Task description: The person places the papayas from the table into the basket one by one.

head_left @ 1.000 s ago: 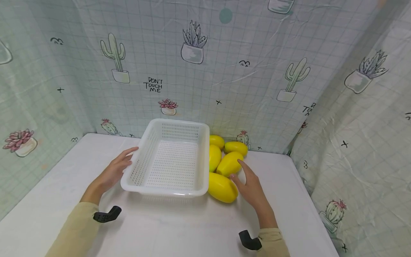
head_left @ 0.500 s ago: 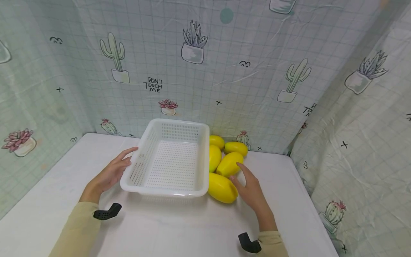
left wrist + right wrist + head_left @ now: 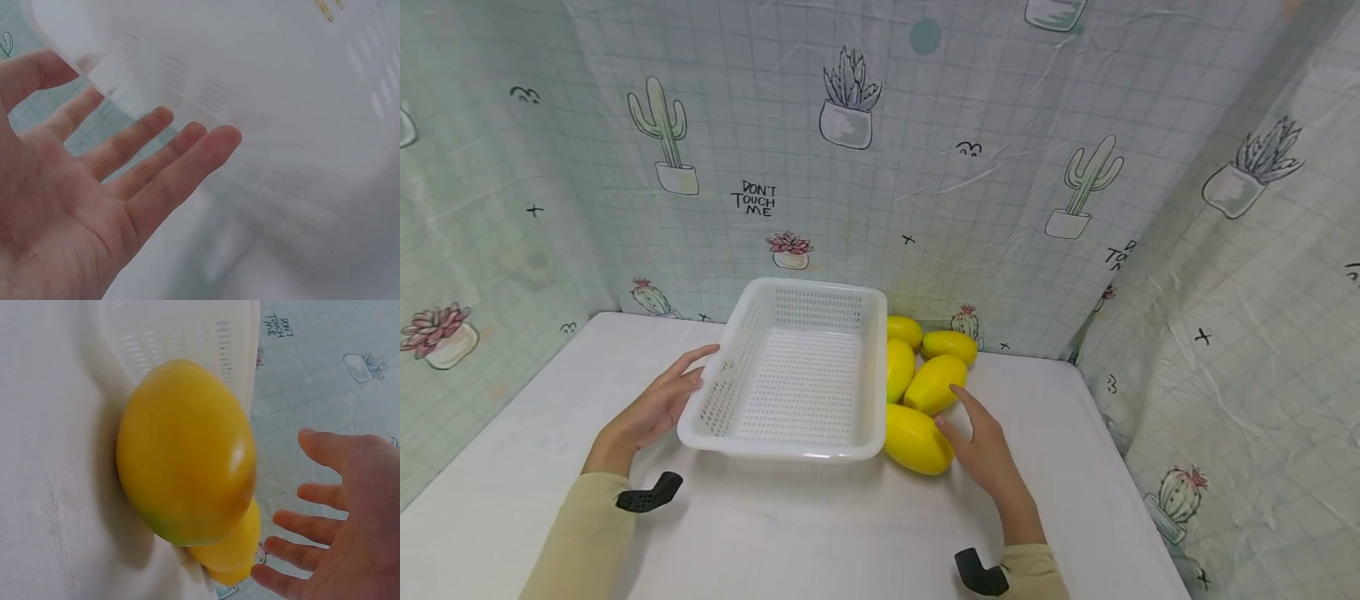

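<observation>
A white perforated plastic basket (image 3: 801, 392) stands on the table with nothing inside. My left hand (image 3: 658, 408) is at its left side, and the left wrist view shows straight, spread fingers (image 3: 181, 169) against the basket wall (image 3: 281, 81). Along the basket's right side lie several yellow mangoes. The nearest mango (image 3: 917, 439) is large, with a green patch at one end in the right wrist view. Another mango (image 3: 936, 383) sits just behind it. My right hand (image 3: 988, 446) hovers to the right of these two, fingers loosely spread, holding nothing.
Two smaller mangoes, a back mango (image 3: 950, 345) and one beside the basket's far corner (image 3: 904, 331), lie near the curtain (image 3: 925, 208). This cactus-print curtain surrounds the white table (image 3: 820, 533) at the back and sides. Black wrist cameras sit by both sleeves.
My right hand has drifted slightly toward me beside the nearest mangoes. The left hand stays at the basket; basket and mangoes have not moved.
</observation>
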Action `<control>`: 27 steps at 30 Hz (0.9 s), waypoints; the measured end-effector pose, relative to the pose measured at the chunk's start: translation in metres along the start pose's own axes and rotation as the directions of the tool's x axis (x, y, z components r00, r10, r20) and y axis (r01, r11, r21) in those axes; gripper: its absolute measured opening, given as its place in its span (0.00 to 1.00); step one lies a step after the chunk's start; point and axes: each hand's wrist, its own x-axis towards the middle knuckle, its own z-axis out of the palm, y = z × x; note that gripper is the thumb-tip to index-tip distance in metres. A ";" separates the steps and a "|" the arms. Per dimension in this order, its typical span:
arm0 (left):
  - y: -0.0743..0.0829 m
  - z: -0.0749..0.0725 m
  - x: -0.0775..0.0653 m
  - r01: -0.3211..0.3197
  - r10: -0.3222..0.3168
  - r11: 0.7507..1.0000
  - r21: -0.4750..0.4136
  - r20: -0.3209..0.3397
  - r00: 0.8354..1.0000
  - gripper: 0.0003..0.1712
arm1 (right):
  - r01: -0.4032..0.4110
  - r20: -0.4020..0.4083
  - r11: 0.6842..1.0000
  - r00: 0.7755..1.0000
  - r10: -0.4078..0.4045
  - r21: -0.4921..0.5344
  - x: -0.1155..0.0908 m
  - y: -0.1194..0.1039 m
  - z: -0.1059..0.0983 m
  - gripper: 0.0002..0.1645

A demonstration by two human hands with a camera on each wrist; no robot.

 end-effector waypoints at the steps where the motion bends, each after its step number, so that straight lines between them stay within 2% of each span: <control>1: 0.000 0.000 0.000 0.001 -0.001 1.000 0.004 -0.003 1.000 0.30 | -0.002 0.002 1.000 1.000 0.002 0.000 0.000 0.000 0.001 0.38; 8: 0.001 0.001 -0.001 0.008 -0.007 0.999 0.040 -0.023 1.000 0.30 | 0.012 -0.007 1.000 1.000 -0.012 0.000 -0.001 0.004 0.003 0.37; 18: -0.001 0.000 0.000 -0.015 0.015 1.000 -0.014 0.009 1.000 0.30 | 0.003 -0.023 1.000 1.000 -0.003 0.008 -0.002 0.008 0.008 0.35; 27: -0.003 0.001 0.001 -0.011 0.012 1.000 0.021 -0.011 1.000 0.30 | 0.092 -0.042 0.996 0.995 -0.091 0.015 -0.003 0.009 0.012 0.37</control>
